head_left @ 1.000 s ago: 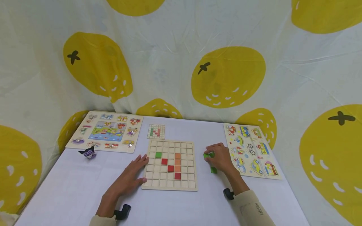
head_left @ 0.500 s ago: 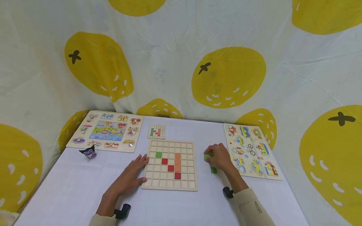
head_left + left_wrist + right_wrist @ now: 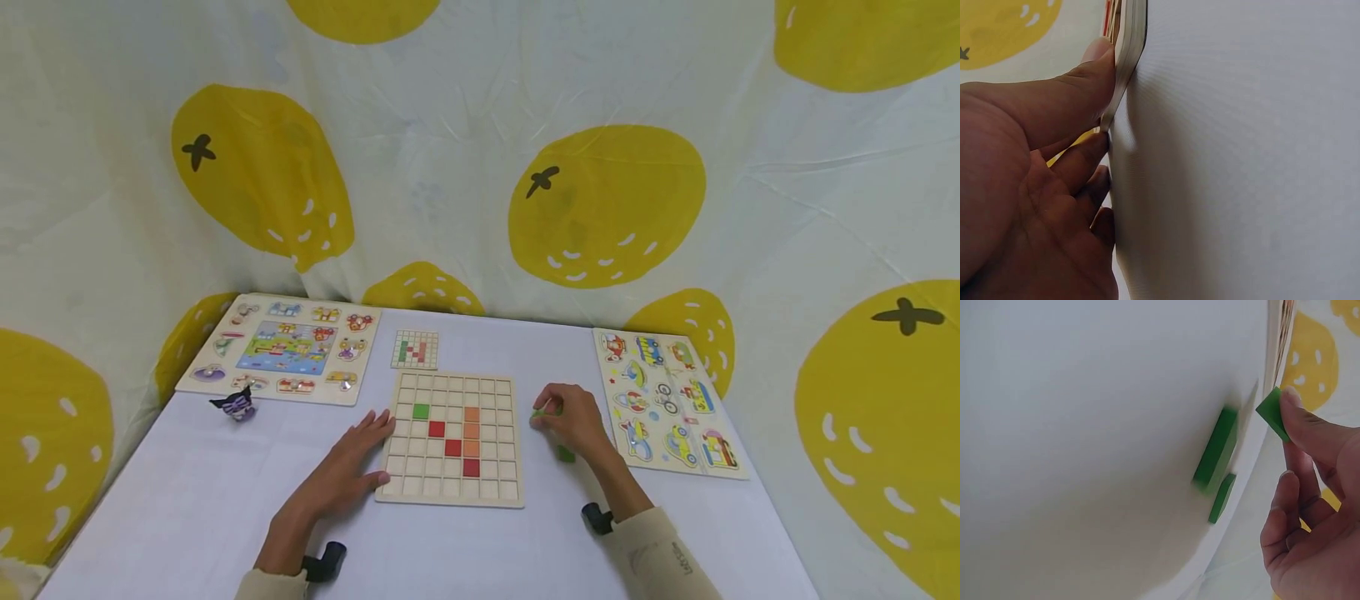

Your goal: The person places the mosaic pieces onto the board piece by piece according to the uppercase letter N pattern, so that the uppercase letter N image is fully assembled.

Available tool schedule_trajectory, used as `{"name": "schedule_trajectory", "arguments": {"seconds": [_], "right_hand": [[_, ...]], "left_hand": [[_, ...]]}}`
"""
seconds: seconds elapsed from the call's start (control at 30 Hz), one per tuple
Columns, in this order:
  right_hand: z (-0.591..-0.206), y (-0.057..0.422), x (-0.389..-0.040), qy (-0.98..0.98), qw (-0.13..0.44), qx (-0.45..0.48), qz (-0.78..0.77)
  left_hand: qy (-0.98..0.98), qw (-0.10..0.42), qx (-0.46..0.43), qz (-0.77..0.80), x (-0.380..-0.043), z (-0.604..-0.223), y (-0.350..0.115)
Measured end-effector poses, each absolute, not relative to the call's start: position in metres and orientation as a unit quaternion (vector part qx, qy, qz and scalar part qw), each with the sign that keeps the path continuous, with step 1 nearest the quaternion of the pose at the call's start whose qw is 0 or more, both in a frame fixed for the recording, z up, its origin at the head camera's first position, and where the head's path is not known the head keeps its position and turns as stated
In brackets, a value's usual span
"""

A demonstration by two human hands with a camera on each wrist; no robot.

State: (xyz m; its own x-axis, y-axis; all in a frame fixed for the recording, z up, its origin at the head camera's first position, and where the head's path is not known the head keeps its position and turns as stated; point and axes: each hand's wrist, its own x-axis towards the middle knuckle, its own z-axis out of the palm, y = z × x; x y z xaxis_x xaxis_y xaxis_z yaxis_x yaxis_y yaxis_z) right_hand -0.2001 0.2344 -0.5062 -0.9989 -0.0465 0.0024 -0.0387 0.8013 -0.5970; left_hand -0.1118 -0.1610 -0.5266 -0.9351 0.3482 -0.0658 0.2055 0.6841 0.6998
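Note:
A wooden grid board (image 3: 450, 502) lies mid-table, with a green tile (image 3: 421, 411), several red tiles (image 3: 453, 447) and several orange tiles (image 3: 471, 430) in its cells. My left hand (image 3: 348, 467) rests at the board's left side, thumb and fingertips touching the edge. Right of the board, my right hand (image 3: 576, 419) pinches a green square tile (image 3: 1271, 414) between thumb and fingers, held off the tabletop. Below it, more green tiles (image 3: 1216, 450) lie on the white cloth, one smaller green piece (image 3: 1222, 499) beside them; in the head view the hand partly hides them.
A small pattern card (image 3: 414, 350) with a coloured grid lies behind the board. At the back left is a picture puzzle (image 3: 367, 358), with a small purple-black figurine (image 3: 237, 406) by its front edge. A vehicle puzzle (image 3: 667, 408) lies at the right.
My right hand has lifted a green tile from the group and shifted slightly left toward the board. The left hand and the board have stayed still.

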Motion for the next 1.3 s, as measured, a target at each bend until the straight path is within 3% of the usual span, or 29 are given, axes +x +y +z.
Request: {"name": "schedule_trajectory", "arguments": {"seconds": [0.43, 1.3], "right_hand": [[-0.496, 0.188, -0.192, 0.931, -0.009, -0.04, -0.363], [-0.492, 0.089, -0.189, 0.919, 0.067, -0.106, -0.373]], "left_hand": [[0.911, 0.109, 0.153, 0.367, -0.113, -0.528, -0.159], [0.909, 0.112, 0.146, 0.374, -0.112, -0.524, -0.16]]}}
